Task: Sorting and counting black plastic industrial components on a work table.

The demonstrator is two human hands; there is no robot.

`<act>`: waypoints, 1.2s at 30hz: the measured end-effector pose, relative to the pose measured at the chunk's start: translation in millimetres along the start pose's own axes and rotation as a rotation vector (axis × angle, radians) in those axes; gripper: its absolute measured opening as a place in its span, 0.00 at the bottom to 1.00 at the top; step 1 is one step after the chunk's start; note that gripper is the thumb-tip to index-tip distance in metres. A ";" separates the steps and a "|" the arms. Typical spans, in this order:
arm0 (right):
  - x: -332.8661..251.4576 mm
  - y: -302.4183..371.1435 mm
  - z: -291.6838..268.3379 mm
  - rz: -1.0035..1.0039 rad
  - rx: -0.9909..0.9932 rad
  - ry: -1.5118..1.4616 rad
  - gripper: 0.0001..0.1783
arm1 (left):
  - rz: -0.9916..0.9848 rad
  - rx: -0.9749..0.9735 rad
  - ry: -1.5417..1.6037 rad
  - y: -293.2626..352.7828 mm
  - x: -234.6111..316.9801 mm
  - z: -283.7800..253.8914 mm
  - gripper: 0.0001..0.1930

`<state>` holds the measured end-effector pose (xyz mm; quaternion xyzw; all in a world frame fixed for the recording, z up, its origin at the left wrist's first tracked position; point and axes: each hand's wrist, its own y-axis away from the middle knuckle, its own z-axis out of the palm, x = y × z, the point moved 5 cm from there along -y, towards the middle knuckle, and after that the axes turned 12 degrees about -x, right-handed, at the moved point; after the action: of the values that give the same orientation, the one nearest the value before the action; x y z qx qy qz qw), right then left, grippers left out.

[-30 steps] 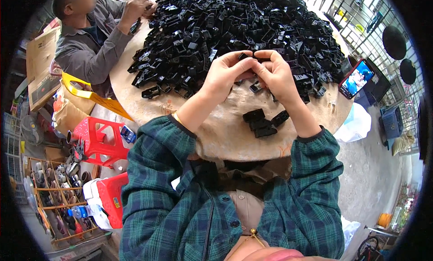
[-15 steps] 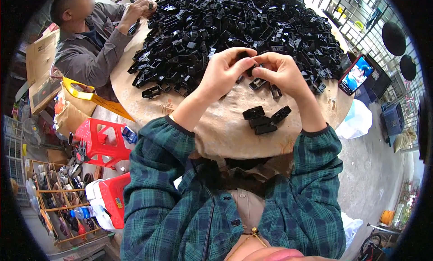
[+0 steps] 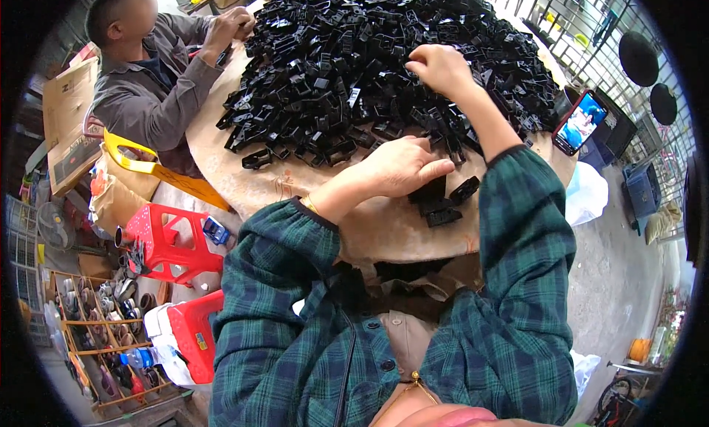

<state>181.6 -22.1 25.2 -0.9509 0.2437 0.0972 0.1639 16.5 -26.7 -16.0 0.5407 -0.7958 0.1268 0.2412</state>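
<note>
A large heap of glossy black plastic parts (image 3: 332, 65) covers the far side of the round table (image 3: 369, 231). My left hand (image 3: 402, 167) is palm down at the heap's near edge, its thumb stretched out apart from the fingers. Just under and beside that thumb lies a small group of black plastic parts (image 3: 441, 205), partly covered by the hand. Farther off and to the right, my right hand (image 3: 445, 71) hangs over the heap with its fingers curled together. Whatever is between its fingertips blends into the black behind.
A phone (image 3: 581, 123) leans at the table's right edge, its screen lit. Across on the left sits a person (image 3: 144, 94) with both hands at the table. Red plastic stools (image 3: 173, 238), a yellow-handled thing (image 3: 129, 146) and a shoe rack (image 3: 96, 323) stand to the left.
My hands were together over the heap's near edge, around a small black part. They have separated: the left came down to the small group, the right moved farther away over the heap.
</note>
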 end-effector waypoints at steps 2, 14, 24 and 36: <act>-6.8 -8.1 11.0 0.150 -0.136 0.142 0.16 | 0.004 -0.039 0.012 -1.9 3.5 1.7 0.25; 22.0 39.3 -26.1 -0.067 0.017 -0.363 0.19 | -0.018 0.448 0.128 -6.2 -4.0 -6.6 0.13; -16.8 88.3 -11.1 -0.229 -0.225 -0.845 0.16 | -0.386 0.504 0.236 -4.2 -21.6 -18.0 0.15; -20.0 93.5 -19.1 -0.216 0.026 -0.771 0.15 | 0.026 0.721 1.068 9.3 -45.6 -35.2 0.15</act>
<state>120.0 -97.7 23.5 -0.8628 0.0640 0.4258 0.2648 30.3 29.6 -9.2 0.4406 -0.4803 0.6409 0.4056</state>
